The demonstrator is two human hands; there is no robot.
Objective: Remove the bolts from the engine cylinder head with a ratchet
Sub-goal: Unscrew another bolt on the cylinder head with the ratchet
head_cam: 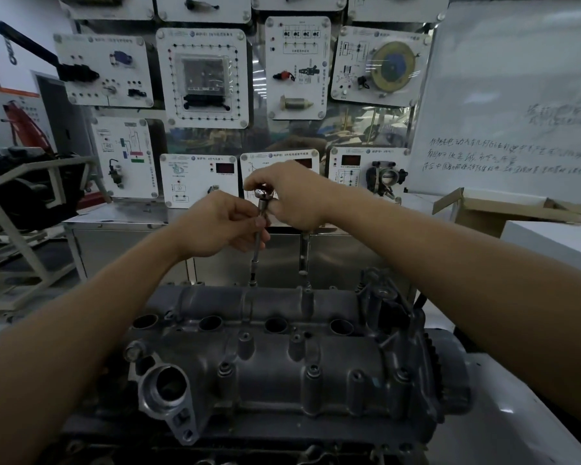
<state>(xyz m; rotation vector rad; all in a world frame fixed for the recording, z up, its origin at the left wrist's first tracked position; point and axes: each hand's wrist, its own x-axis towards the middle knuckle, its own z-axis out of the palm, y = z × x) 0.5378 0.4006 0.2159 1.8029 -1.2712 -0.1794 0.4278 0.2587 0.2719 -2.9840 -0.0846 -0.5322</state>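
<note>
Several bolts (312, 370) are seen seated along the near side of the cylinder head (332, 391), so most of the job is judged to be left; no removed bolts are seen laid out anywhere in view. The cylinder head is set on the desk (534, 424) directly below the arms, w/ its four round wells facing up. The ratchet (263, 193) is held upright above the far edge of the head, and its extension bar (256, 253) is run down to a fastener at the far rim. The socket end is small and dim, so engagement is prob. there but can't be confirmed. The extension bar is pinched by the left hand (218, 226), thumb and fingers curled round the shaft just below the ratchet's chrome top. That top is gripped by the right hand (294, 193), fingers curled over it. A second dark rod (304, 253) hangs below this hand, poss. the ratchet's handle. One far-rim bolt is thus judged to be in work, w/ the near row, four or more, not yet done.
</note>
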